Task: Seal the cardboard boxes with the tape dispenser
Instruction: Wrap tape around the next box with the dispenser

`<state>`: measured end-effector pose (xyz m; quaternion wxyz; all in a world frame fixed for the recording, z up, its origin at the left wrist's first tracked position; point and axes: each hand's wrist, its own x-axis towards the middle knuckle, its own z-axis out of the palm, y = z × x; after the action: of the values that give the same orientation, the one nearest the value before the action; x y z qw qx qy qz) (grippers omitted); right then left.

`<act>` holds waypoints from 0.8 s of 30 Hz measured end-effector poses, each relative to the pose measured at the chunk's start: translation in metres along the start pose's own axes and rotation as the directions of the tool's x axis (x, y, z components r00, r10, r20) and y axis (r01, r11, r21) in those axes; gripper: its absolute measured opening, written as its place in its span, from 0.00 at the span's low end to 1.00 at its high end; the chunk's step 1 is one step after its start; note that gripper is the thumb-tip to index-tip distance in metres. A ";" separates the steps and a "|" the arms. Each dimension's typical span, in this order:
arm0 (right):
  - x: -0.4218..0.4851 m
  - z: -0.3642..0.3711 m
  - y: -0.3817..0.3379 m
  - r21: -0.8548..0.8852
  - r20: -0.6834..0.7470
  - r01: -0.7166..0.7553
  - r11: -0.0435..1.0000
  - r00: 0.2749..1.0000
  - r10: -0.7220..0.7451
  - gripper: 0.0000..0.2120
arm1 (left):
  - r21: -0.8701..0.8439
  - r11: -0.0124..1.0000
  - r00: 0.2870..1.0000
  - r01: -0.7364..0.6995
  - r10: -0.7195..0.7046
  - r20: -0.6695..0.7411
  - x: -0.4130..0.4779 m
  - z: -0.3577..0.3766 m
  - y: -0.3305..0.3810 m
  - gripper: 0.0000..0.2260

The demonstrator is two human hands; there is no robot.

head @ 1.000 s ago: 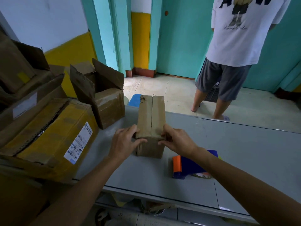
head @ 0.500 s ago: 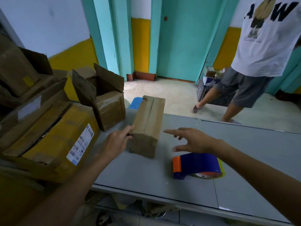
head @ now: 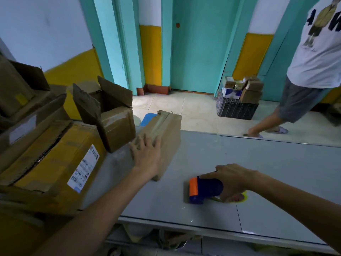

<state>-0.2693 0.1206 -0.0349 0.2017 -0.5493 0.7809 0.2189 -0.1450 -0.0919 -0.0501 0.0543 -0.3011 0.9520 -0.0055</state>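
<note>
A long brown cardboard box [head: 167,133] lies at an angle on the grey table [head: 267,167], a strip of tape running along its top seam. My left hand [head: 147,154] rests flat on the near end of its top, fingers straight. To the right, a blue tape dispenser [head: 204,189] with an orange front lies on the table near the front edge. My right hand [head: 232,180] grips it from above, fingers curled round its body.
Several cardboard boxes are stacked at the left, among them a yellow-taped one with a label [head: 55,163] and an open box [head: 112,119]. A person in a white shirt [head: 313,61] walks beyond the table. A black crate of parcels [head: 238,106] stands on the floor.
My right hand left the box and dropped onto the tape dispenser, closing on it. My left hand slid up onto the box top, and the box turned and shifted left. The person walked right.
</note>
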 end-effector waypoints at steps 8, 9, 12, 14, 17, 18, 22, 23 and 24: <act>0.003 -0.047 -0.023 -0.090 0.100 0.063 0.994 0.994 -0.054 0.31 | -0.091 0.962 0.944 -0.257 0.230 -0.236 -0.013 0.002 -0.074 0.35; -0.001 -0.057 -0.022 -0.125 0.126 0.057 0.991 0.991 -0.041 0.31 | -0.054 0.964 0.927 -0.261 0.235 -0.292 -0.015 0.003 -0.080 0.33; -0.017 -0.087 -0.006 -0.133 0.150 -0.009 0.991 0.988 0.029 0.31 | -0.186 0.975 0.936 -0.125 0.053 -0.349 -0.017 0.001 -0.078 0.22; -0.027 -0.103 0.006 -0.072 0.163 -0.018 0.997 0.986 0.029 0.32 | -0.357 0.934 0.957 -0.033 -0.073 -0.279 -0.016 -0.006 -0.061 0.16; -0.032 -0.120 0.014 0.041 0.139 0.023 0.999 0.990 -0.029 0.35 | -0.386 0.923 0.987 0.009 -0.069 -0.143 -0.015 -0.014 -0.031 0.25; -0.033 -0.123 0.014 0.075 0.123 0.050 0.996 0.991 -0.059 0.36 | -0.376 0.927 0.991 0.008 -0.057 -0.119 -0.014 -0.012 -0.025 0.29; -0.032 -0.132 0.013 0.182 0.016 0.154 0.971 0.987 -0.160 0.35 | -0.470 0.872 0.979 -0.135 0.046 -0.197 -0.007 0.002 -0.022 0.29; -0.033 -0.134 0.013 0.204 -0.008 0.179 0.962 0.983 -0.182 0.35 | -0.531 0.822 0.971 -0.206 0.106 -0.213 -0.007 0.001 -0.027 0.28; -0.034 -0.136 0.013 0.220 -0.031 0.203 0.954 0.979 -0.201 0.35 | -0.571 0.774 0.960 -0.272 0.176 -0.218 -0.003 0.002 -0.033 0.27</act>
<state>-0.2808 0.0736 0.0974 0.2801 -0.6009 0.7411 0.1062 -0.1234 -0.1166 -0.0507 -0.1157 -0.1859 0.9355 0.2772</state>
